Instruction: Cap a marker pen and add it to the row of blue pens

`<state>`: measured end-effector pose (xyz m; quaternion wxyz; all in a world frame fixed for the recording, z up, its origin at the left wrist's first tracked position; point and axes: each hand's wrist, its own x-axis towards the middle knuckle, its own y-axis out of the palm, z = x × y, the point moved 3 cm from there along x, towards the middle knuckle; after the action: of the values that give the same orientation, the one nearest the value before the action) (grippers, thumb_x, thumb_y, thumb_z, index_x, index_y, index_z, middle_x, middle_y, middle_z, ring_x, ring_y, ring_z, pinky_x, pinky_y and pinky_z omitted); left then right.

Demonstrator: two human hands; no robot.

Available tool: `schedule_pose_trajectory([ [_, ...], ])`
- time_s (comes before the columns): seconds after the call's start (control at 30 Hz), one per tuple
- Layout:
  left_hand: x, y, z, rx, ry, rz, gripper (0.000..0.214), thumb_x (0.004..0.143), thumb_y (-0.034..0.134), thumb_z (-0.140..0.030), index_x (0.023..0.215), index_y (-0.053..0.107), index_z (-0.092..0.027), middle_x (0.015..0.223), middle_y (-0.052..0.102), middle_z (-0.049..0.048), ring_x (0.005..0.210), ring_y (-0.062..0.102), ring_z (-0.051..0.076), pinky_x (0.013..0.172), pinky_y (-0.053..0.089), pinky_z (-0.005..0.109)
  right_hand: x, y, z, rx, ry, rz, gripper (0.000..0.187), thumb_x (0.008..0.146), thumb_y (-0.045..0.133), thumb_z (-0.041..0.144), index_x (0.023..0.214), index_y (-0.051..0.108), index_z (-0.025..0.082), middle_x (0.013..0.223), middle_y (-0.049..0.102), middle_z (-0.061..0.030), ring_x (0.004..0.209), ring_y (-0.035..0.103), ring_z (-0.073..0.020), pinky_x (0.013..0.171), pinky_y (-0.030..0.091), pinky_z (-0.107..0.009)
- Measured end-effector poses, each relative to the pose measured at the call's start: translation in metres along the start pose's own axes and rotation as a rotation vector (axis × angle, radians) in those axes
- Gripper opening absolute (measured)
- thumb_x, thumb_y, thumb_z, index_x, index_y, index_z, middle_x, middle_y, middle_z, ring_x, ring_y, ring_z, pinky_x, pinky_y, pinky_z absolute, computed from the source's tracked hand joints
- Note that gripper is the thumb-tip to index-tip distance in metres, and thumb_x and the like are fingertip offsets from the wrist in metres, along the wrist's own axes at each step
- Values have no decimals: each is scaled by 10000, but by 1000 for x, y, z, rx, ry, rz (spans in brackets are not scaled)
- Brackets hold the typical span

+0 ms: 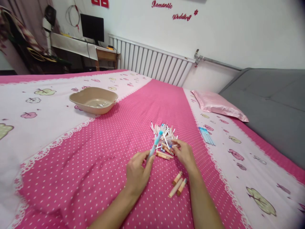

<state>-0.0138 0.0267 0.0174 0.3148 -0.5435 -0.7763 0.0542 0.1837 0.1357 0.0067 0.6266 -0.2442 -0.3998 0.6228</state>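
Note:
My left hand (137,171) holds a light blue pen (154,145) upright by its lower end, tip pointing up and away. My right hand (184,152) reaches into a heap of pens and pen parts (164,135) on the pink dotted bedspread, fingers pinching among orange and white pieces; what it grips is hidden. Three orange pens (177,183) lie between my forearms. A small group of blue pens (206,135) lies to the right of the heap.
A beige plastic basin (94,100) sits on the bed at the far left. A pink pillow (218,105) lies at the right by a grey headboard (269,105). A white radiator (152,60) and a desk with a monitor (91,28) stand beyond.

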Motion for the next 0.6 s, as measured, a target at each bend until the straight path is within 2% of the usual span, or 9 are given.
schedule_pose_trajectory([
  [0.13,0,0,1,7,-4,-7,259,858,499,-375,914,676,-193,725,661,5,649,573,136,614,442,250,1,6,-2,-36,1,29,281,767,513,186,986,687,209,967,707,-36,838,648,-183,786,466,-286],
  [0.43,1,0,1,9,2,-11,259,858,500,-377,909,680,-197,719,663,5,640,572,133,598,441,247,1,8,0,-86,10,19,226,768,487,190,872,687,200,842,713,-34,784,656,-182,719,455,-273],
  [0.6,0,-1,0,10,6,-19,263,854,499,-379,904,684,-198,710,662,6,635,573,135,595,445,248,2,7,-4,22,49,-13,179,743,498,201,820,659,191,795,708,-32,725,659,-178,678,464,-265],
])
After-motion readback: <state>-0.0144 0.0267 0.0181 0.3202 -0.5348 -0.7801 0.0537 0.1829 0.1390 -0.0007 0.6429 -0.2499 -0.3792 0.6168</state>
